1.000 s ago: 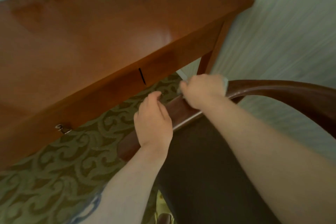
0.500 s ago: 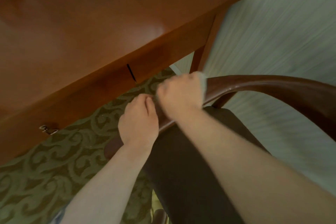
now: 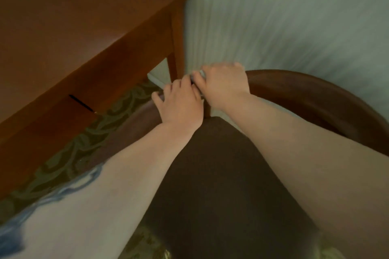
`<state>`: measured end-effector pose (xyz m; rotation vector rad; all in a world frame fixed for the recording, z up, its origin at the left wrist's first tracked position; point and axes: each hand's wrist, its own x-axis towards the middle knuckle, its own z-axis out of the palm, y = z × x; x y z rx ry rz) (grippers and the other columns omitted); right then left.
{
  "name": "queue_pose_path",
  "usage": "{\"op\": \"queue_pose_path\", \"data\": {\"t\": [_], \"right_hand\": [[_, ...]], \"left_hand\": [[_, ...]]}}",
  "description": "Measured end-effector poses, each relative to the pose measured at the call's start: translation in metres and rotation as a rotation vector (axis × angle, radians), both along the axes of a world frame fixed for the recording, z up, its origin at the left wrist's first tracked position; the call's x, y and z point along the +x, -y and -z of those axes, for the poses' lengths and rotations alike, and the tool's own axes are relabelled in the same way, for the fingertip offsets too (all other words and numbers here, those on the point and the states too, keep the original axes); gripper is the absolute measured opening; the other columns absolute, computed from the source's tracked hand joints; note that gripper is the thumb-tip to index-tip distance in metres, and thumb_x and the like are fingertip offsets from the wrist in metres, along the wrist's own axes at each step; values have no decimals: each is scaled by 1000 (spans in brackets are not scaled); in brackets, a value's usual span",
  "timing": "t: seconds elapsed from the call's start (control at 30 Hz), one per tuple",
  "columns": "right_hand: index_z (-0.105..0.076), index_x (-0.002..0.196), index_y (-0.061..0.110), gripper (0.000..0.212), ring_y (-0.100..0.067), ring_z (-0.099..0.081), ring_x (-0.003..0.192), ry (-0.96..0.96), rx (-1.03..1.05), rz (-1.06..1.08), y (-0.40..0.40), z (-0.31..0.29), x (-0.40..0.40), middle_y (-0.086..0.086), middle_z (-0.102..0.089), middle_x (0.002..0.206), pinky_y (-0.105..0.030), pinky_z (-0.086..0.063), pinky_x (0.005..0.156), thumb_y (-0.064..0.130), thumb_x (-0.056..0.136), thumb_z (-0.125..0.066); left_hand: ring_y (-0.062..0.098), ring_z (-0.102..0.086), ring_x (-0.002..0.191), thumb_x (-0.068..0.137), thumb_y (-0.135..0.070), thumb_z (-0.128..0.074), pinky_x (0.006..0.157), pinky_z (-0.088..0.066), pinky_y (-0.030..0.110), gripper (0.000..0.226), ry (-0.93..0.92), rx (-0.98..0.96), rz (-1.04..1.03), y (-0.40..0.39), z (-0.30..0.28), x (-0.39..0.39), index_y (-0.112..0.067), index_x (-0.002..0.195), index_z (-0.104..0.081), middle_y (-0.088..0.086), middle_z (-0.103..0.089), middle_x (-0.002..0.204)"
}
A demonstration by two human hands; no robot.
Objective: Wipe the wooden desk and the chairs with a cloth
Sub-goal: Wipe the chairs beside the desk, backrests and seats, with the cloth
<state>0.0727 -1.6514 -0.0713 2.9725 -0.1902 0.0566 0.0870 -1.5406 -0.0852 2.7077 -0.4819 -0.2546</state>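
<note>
The left hand (image 3: 181,104) is resting on the curved dark-brown wooden rail of the chair (image 3: 328,99), its fingers bending over the rail's far edge and holding it. The right hand (image 3: 224,85) is lying just beside it, the two hands touching at the knuckles, and its fingers are curling down over a small pale grey cloth (image 3: 201,73) and pressing it against the rail. Only a sliver of the cloth is showing at the fingertips; the rest is hidden under the hand. The rail is sweeping round to the right edge of the view, and the chair's dark-brown padded seat (image 3: 221,185) is filling the space between the two forearms. The reddish-brown wooden counter (image 3: 69,33) is standing to the left, its near right corner and one leg just beyond the hands, a thin dark slot showing in its front panel. A green patterned carpet (image 3: 69,153) is lying under the counter's front edge, and a pale striped wall (image 3: 284,17) is rising behind the chair.
</note>
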Motion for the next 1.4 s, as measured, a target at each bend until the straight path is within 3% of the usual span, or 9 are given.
{"op": "queue_pose_path", "data": {"t": [0.13,0.3,0.6,0.77,0.83,0.93,1.07,1.23,1.4], "right_hand": [[-59,111,17,44,-30,-58,100,55,48,300,52,-8,-28,-9,-64,107,-38,-28,77,44,102,-24],[-53,122,15,41,-36,-57,103,51,31,561,110,-22,-95,-14,-61,112,-39,-33,76,39,102,-26],[-45,128,11,34,-29,-45,80,-20,257,1312,105,-25,-304,-14,-51,98,-36,-37,66,31,102,-36],[-47,132,11,39,-38,-53,115,57,395,1189,138,-30,-232,-17,-54,127,-40,-40,81,31,103,-30],[-53,128,18,46,-34,-55,113,171,499,1104,145,-30,-211,-12,-58,124,-40,-42,86,43,103,-23],[-50,126,21,42,-19,-54,84,205,447,996,138,-22,-252,-1,-52,103,-31,-38,63,44,105,-22],[-41,127,20,33,-8,-41,66,210,366,1195,94,-1,-345,4,-48,103,-24,-30,51,40,104,-28],[-39,138,13,53,-28,-57,107,269,324,1350,23,13,-411,-9,-55,124,-38,-45,73,46,98,-27],[-34,143,10,61,-28,-56,112,328,460,1479,-45,17,-458,-10,-52,129,-38,-50,77,47,94,-30]], "left_hand": [[26,-27,139,104,-37,-24,112,-3,65,41,38,-5,161,47,-4,-17,-32,144,-34,-2,-41,145],[29,-24,140,102,-45,-18,112,3,66,45,83,-17,201,98,-9,-40,-32,142,-37,1,-40,147],[27,1,148,104,-41,-19,118,6,53,47,161,-109,514,153,-21,-107,-33,150,-23,5,-15,160],[27,9,148,105,-36,-22,117,6,44,48,165,-203,652,168,-19,-146,-29,152,-22,6,-7,162],[25,9,148,105,-33,-24,118,4,42,48,160,-228,692,170,-18,-159,-28,152,-20,6,-5,162],[23,12,148,104,-34,-22,119,4,41,51,140,-208,749,169,-18,-181,-28,154,-11,4,2,163],[20,13,148,104,-37,-21,120,4,40,53,56,-209,839,161,-16,-234,-28,154,-8,4,11,162],[19,19,146,104,-38,-22,120,5,39,51,-105,-210,978,140,-10,-317,-30,154,-13,2,15,161],[17,27,144,104,-38,-24,119,10,37,53,-143,-176,974,114,2,-373,-32,154,-7,-1,23,159]]}}
